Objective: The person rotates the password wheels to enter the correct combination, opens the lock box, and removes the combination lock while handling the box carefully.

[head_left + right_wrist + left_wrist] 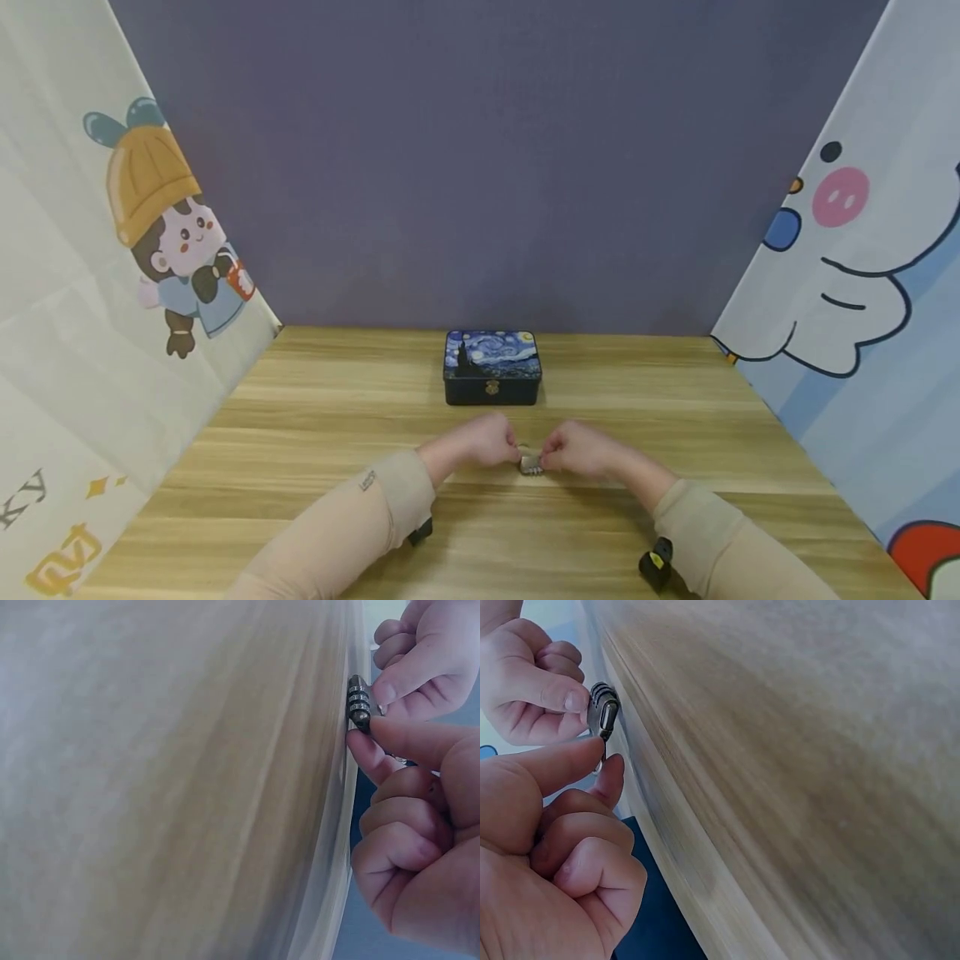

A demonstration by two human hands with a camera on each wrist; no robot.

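Observation:
A small metal combination padlock with ridged number dials is held between both hands, just above the table. My left hand pinches its left side between thumb and index finger, near a thin metal part; the other fingers are curled in. From the opposite side my right hand pinches the body of the lock with thumb and index finger. The dials show in the right wrist view on the padlock. Fingertips partly hide the shackle, so whether it is locked cannot be told.
Behind the hands stands a dark tin box with a swirling night-sky picture on its lid and a brass-coloured clasp on its front. The wooden table meets a grey back panel. Cartoon-printed sheets hang on both sides.

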